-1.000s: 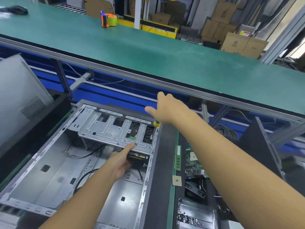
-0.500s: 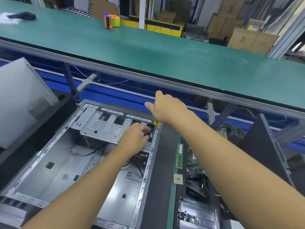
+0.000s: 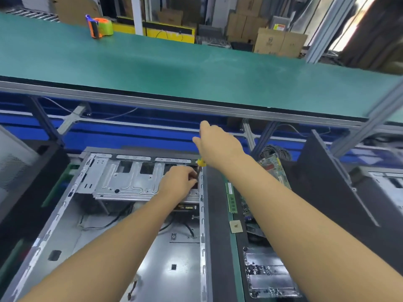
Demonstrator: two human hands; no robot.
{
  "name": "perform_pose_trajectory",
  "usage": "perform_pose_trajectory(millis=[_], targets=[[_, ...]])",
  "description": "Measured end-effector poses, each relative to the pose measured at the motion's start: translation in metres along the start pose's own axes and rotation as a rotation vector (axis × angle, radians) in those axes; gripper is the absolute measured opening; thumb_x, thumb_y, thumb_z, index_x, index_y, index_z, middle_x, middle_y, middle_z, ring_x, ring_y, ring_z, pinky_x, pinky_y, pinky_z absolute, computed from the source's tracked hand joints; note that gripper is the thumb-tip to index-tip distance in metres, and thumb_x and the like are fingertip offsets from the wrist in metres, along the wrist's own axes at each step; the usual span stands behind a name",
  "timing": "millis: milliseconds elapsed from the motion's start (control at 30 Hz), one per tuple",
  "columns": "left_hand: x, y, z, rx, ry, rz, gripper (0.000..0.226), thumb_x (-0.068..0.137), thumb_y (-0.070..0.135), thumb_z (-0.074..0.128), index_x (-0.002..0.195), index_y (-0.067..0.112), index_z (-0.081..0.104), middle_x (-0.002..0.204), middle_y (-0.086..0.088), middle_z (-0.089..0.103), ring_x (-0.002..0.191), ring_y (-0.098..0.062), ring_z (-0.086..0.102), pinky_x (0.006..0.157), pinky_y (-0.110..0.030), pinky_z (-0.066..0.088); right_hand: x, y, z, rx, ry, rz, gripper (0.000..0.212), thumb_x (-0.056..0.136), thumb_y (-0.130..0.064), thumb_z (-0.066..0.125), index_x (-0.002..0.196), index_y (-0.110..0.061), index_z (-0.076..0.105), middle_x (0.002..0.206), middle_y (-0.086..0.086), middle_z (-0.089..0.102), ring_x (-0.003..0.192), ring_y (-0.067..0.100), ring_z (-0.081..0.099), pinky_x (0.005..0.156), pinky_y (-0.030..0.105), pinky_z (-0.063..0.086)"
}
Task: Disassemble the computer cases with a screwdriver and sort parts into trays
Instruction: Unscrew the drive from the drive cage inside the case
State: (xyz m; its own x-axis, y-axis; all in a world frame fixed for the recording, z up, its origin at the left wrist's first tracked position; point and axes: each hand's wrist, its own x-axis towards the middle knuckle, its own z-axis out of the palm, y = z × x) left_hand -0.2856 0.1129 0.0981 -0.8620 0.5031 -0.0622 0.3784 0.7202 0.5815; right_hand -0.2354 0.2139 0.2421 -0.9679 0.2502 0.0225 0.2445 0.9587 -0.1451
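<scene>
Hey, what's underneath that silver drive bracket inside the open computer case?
Black cables and a dark labelled part show below the drive bracket. The left hand and the bracket itself cover the rest.

This is a factory workshop for taking electronics apart. A long table covered in green matting runs across the room on a grey metal frame, like an assembly line. Behind it stand stacked cardboard boxes, and an orange tape dispenser sits on the matting. Blue bins line the level below. At the near workstation lies an opened computer case stripped to bare metal. Beside it are a loose circuit board, a green memory stick and a tray holding small screws.
</scene>
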Motion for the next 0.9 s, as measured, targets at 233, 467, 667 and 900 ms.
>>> perform_pose_trajectory(millis=[233, 467, 667, 900], targets=[[0.007, -0.003, -0.007, 0.051, -0.047, 0.062, 0.009, 0.088, 0.027, 0.070, 0.095, 0.025, 0.075, 0.097, 0.006, 0.074, 0.094, -0.018, 0.066, 0.083, -0.037, 0.055, -0.004, -0.003, -0.002, 0.278, -0.165, 0.056, 0.025, 0.093, -0.023, 0.057, 0.115, -0.020, 0.047, 0.115, 0.002, 0.042, 0.096, 0.026, 0.044, 0.063, 0.033, 0.036], [0.010, -0.004, -0.011, 0.001, -0.078, 0.047, 0.008, 0.087, 0.030, 0.072, 0.094, 0.027, 0.074, 0.086, 0.010, 0.071, 0.066, -0.011, 0.060, 0.072, -0.031, 0.055, 0.002, -0.006, 0.004, 0.158, -0.044, 0.051, 0.020, 0.103, -0.028, 0.048, 0.117, -0.013, 0.050, 0.114, 0.008, 0.053, 0.092, 0.029, 0.051, 0.070, 0.037, 0.043], [0.012, -0.003, -0.013, 0.008, -0.101, 0.042, 0.005, 0.087, 0.030, 0.070, 0.089, 0.027, 0.071, 0.071, 0.013, 0.062, 0.053, -0.008, 0.053, 0.065, -0.029, 0.053, 0.007, -0.011, 0.002, 0.137, -0.135, 0.080, 0.029, 0.097, -0.039, 0.053, 0.119, -0.021, 0.047, 0.111, 0.002, 0.044, 0.096, 0.030, 0.051, 0.068, 0.036, 0.040], [0.013, 0.006, -0.012, 0.090, -0.100, -0.002, 0.021, 0.084, 0.028, 0.066, 0.066, 0.027, 0.056, 0.074, 0.007, 0.063, 0.073, -0.020, 0.062, 0.060, -0.026, 0.044, 0.009, -0.012, 0.002, 0.200, -0.080, 0.049, 0.023, 0.097, -0.010, 0.052, 0.119, -0.014, 0.054, 0.114, 0.007, 0.054, 0.093, 0.028, 0.054, 0.065, 0.033, 0.041]])
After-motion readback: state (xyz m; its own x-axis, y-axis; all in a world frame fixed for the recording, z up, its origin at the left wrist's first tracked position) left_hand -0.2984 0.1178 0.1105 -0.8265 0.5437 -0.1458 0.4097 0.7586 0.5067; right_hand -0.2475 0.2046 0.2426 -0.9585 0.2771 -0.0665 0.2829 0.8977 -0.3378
